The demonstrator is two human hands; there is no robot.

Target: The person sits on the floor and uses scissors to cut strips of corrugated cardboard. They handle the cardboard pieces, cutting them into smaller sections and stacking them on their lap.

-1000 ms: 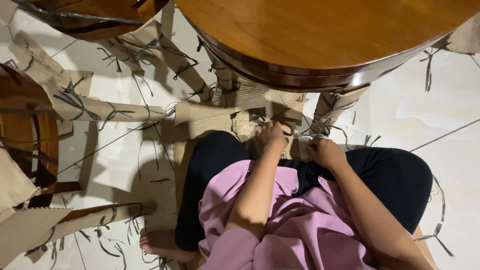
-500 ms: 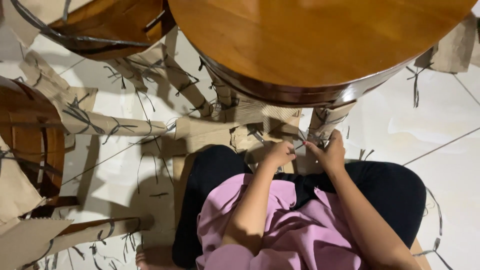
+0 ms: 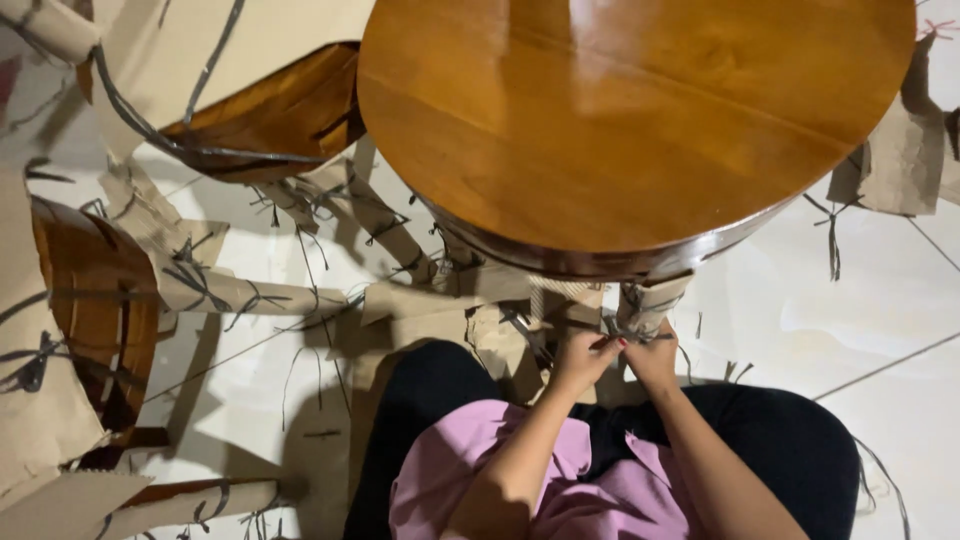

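Observation:
I sit on a tiled floor in front of a round wooden table (image 3: 640, 120). Its leg (image 3: 645, 300) is wrapped in brown paper tied with dark string. My left hand (image 3: 578, 358) and my right hand (image 3: 655, 355) meet at the lower part of that wrapped leg, fingers pinched on the dark string (image 3: 625, 332) around the paper. Which fingers hold the string is hard to make out. My pink top and dark trousers fill the bottom of the view.
Wooden chairs (image 3: 95, 300) with legs wrapped in brown paper and string stand at the left. Another wooden seat (image 3: 270, 110) sits at the upper left. Loose brown paper (image 3: 900, 150) lies at the right. Cut string pieces litter the white tiles (image 3: 850, 330).
Both hands have moved right and come together at the wrapped table leg. The view has shifted so the tabletop fills more of the frame.

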